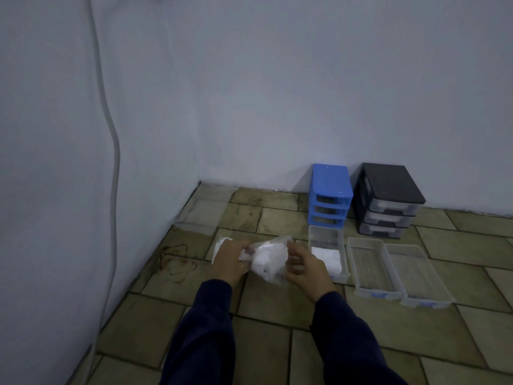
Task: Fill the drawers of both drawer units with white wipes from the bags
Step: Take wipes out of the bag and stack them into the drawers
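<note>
Both hands hold a clear plastic bag [270, 258] of white wipes above the tiled floor. My left hand [230, 262] grips its left end and my right hand [306, 269] pinches its right side. Another white bag [220, 243] lies on the floor partly hidden behind my left hand. A blue drawer unit [330, 194] stands by the wall with its three slots bare. Next to it stands a black drawer unit [388, 200] with its three drawers in. Three clear drawers lie on the floor: the left drawer [326, 234] holds white wipes [327, 258], the middle drawer [370, 266] and the right drawer [419, 275] hold none.
White walls meet in a corner at the left rear. A grey cable [112, 151] hangs down the left wall. Clear flat plastic pieces [198, 215] lie on the floor by the corner. Open tiled floor lies in front of me.
</note>
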